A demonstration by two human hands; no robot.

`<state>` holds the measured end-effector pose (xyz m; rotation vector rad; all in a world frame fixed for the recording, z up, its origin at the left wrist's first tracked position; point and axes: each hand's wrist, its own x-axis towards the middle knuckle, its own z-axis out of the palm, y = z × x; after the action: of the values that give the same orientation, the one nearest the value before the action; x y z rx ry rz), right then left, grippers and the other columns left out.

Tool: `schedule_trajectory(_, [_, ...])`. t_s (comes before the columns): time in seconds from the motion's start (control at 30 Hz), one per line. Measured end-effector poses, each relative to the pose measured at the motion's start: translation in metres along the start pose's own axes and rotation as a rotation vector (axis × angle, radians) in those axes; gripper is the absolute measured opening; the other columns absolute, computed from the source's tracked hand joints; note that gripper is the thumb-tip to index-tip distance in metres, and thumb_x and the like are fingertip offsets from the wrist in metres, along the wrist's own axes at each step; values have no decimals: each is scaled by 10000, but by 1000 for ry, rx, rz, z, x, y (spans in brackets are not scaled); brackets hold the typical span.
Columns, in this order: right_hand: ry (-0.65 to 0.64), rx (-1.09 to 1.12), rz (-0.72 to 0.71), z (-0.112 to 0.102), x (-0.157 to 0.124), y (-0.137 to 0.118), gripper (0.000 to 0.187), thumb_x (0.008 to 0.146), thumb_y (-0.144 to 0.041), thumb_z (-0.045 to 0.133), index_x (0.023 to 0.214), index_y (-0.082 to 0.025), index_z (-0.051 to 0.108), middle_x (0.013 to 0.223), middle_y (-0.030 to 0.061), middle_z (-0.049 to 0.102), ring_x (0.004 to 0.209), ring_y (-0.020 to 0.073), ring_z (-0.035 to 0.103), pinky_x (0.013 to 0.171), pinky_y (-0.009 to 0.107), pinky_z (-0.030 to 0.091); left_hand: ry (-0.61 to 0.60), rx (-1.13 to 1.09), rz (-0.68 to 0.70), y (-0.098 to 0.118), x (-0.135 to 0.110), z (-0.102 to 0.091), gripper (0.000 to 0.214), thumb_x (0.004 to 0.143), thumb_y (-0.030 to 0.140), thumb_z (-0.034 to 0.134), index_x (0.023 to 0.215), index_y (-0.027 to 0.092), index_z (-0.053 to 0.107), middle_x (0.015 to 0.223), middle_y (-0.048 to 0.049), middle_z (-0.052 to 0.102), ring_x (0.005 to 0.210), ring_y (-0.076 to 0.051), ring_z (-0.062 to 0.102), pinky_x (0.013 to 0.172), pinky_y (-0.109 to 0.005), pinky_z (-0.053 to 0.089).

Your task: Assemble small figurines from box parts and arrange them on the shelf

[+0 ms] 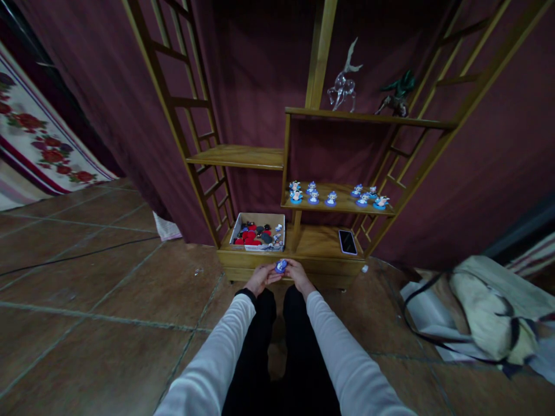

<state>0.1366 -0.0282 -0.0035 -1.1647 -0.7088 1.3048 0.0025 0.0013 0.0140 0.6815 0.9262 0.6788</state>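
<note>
A small blue-and-white figurine on a round purple-blue base is held between my two hands, in front of the lowest shelf. My left hand grips it from the left, with a dark band at the wrist. From the right, the fingers of my right hand close on its other edge. Just beyond, an open cardboard box holds red, dark and whitish small pieces. Several similar figurines on blue and purple bases stand on the middle shelf.
A phone lies on the low shelf at right. A clear deer ornament and a dark green statuette stand on the upper shelf. To the right, a pale bag rests on the tiled floor; a black cable runs at left.
</note>
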Motion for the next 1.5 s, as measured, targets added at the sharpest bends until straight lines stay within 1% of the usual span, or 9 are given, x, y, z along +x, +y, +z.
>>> schedule_trajectory(0.17, [8,31,-7,1,-2,-1,348,547,-244,663,887,-186,618,821,27,660,726,164,612,661,296,484,81,-30,54,-3,4,0,138,718,169,622,798,60,594,675,-131,677,655,-183,666,639,-282,556])
schedule_trajectory(0.23, [-9,42,-17,1,-3,-2,366,538,-226,670,898,-188,610,861,32,655,768,166,612,695,297,479,122,-53,85,-5,6,0,141,716,165,627,798,58,584,671,-128,674,639,-177,663,635,-279,557])
schedule_trajectory(0.33, [-50,9,-24,0,-5,-4,388,535,-221,684,916,-200,611,874,28,652,824,173,606,739,299,464,137,-72,115,-7,8,-1,124,717,155,626,785,67,571,669,-121,672,630,-171,661,643,-281,558])
schedule_trajectory(0.47, [-113,-2,-57,0,-7,-4,383,558,-286,701,924,-206,618,893,25,653,849,177,600,772,301,451,94,-86,125,-9,7,-2,90,711,131,629,747,87,560,671,-106,673,644,-171,662,675,-295,556])
schedule_trajectory(0.57, [-110,32,-40,0,-8,-5,371,577,-351,694,910,-200,625,904,29,654,836,168,604,783,302,451,38,-85,92,-7,5,-4,97,702,128,640,748,87,565,714,-113,681,680,-175,665,696,-294,551])
schedule_trajectory(0.8, [-88,84,15,-4,-7,-5,398,587,-407,681,920,-195,629,929,43,656,848,168,605,794,314,451,-76,-80,36,0,-2,-3,216,746,263,614,857,79,591,755,-117,682,703,-165,663,725,-289,540])
schedule_trajectory(1.07, [-28,78,-31,-4,-4,-4,414,575,-405,689,942,-234,601,928,22,650,803,159,608,733,294,467,-162,-85,68,2,-7,-3,164,727,159,629,881,107,606,831,-93,683,732,-142,655,778,-280,518])
schedule_trajectory(1.3, [27,42,-10,-3,-1,-1,441,601,-491,635,939,-207,618,900,45,657,746,149,605,680,272,467,-141,-82,83,-3,-4,-2,200,667,65,665,849,105,591,837,-83,678,759,-148,653,793,-291,519])
schedule_trajectory(1.5, [6,31,-43,-4,-1,1,451,583,-449,662,951,-191,630,898,47,656,774,160,597,701,290,469,-100,-65,93,-5,-4,0,207,633,3,671,796,100,587,824,-76,677,786,-148,651,811,-275,515])
